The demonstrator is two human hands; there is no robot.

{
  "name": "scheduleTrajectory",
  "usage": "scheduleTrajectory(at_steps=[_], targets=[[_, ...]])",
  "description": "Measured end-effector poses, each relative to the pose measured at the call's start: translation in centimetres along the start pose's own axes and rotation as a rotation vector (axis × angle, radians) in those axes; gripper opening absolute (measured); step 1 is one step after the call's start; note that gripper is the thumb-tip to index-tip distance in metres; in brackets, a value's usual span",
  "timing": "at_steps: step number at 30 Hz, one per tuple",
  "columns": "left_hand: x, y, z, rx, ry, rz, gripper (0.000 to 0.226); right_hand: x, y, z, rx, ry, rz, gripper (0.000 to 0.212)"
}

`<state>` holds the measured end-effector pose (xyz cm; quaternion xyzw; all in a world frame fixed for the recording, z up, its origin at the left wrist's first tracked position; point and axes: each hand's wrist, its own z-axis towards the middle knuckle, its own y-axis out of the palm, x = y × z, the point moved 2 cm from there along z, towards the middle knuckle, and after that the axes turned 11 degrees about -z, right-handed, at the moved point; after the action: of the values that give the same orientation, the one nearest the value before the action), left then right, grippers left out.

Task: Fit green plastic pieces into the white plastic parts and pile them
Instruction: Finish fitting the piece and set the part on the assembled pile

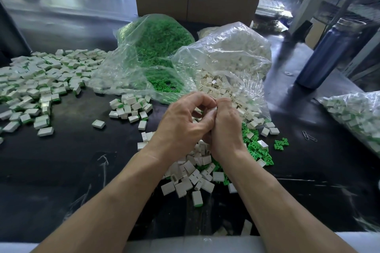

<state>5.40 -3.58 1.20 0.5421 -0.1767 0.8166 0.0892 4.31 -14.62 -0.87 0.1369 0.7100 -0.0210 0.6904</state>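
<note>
Your left hand (181, 123) and right hand (223, 127) met mid-frame, fingers curled together on a small white part (213, 109); any green piece was hidden inside the grip, so its axis couldn't be read. Loose white parts (191, 178) lay at 6 o'clock, just under your wrists; green pieces (257, 150) at 4 o'clock, nearer your right hand. The finished pile (41, 84) sat at 9 o'clock, well apart, nearer your left, with bare black worktop (82, 160) between for the toss.
</note>
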Motion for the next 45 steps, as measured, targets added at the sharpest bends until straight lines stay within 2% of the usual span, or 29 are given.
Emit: scheduleTrajectory(at_steps=[5,10,15,18,20,24,27,34,36,38,40,45], targets=[[0.0,0.1,0.1,-0.006,0.0,-0.007,0.008,0.0,-0.1,-0.2,0.012,-0.023,0.024,0.053],[-0.3,-0.1,0.2,-0.018,-0.021,-0.027,0.006,-0.3,-0.5,-0.2,0.022,-0.006,0.018,0.043],[-0.7,-1.2,0.3,0.043,-0.036,-0.078,0.005,-0.4,-1.4,0.3,0.016,-0.065,-0.192,0.063],[-0.9,-2.1,0.5,0.114,-0.023,-0.044,0.005,-0.8,-2.2,0.3,0.087,-0.208,-0.314,0.045],[-1.1,-2.5,0.5,0.159,-0.037,-0.035,0.003,-1.2,-2.4,0.2,0.06,-0.286,-0.36,0.026],[-1.2,-2.9,0.3,0.168,-0.088,-0.063,0.005,-1.2,-2.2,0.2,0.008,-0.372,-0.493,0.005],[-1.3,-3.0,0.3,0.145,-0.093,-0.046,0.006,-1.0,-2.2,0.4,0.012,-0.353,-0.504,0.002],[-1.7,-3.1,0.5,0.116,-0.139,0.006,0.009,-0.5,-2.3,0.8,0.012,-0.266,-0.555,0.01],[-2.2,-3.6,0.6,0.12,-0.172,0.056,0.01,-0.4,-2.6,0.9,0.038,-0.236,-0.574,0.012],[-2.7,-4.6,0.6,0.158,-0.202,0.226,0.008,-0.4,-3.0,0.9,0.064,-0.241,-0.612,0.01],[-3.1,-5.7,0.5,0.243,-0.235,0.386,0.004,-0.3,-3.4,0.9,0.084,-0.248,-0.646,0.01],[-3.6,-8.5,0.7,0.443,-0.276,0.578,0.004,0.0,-3.7,1.2,0.11,-0.226,-0.78,0.015]])
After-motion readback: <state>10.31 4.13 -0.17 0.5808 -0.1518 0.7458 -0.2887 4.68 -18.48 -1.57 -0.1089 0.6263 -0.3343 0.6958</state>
